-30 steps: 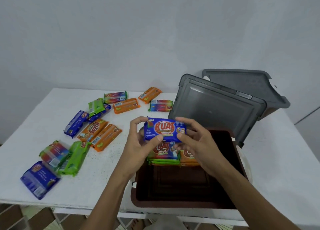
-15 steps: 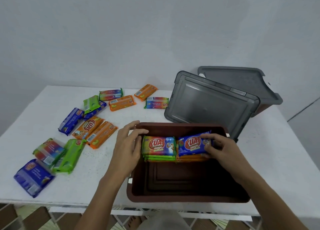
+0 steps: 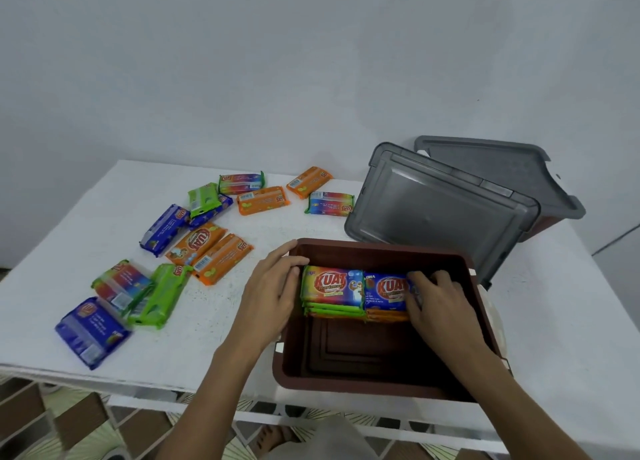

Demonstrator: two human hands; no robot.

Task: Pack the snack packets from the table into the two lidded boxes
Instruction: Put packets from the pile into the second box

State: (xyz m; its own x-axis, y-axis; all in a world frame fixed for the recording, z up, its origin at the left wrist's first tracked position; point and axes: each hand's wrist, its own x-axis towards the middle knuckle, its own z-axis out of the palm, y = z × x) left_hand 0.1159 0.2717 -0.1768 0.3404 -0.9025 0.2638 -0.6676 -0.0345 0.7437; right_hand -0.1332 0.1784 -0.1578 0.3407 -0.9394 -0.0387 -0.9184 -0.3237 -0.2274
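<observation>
The right hand (image 3: 440, 303) grips the blue packet (image 3: 386, 291), under its fingers atop the right stack (image 3: 384, 315) in the box (image 3: 381, 255). The left hand (image 3: 273, 293), fingers relaxed, touches the left stack (image 3: 329, 286). The packet is likely light, crinkly and slippery: pinch its ends.

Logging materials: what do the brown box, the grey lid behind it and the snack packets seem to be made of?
Brown box: probably moulded plastic, matt, with stepped ridges pressed into its floor. Grey lid: plastic too, smooth and slightly glossy, showing a soft highlight. Snack packets: thin printed film, glossy, with glare and crimped ends; plastic or foil, unclear.
</observation>
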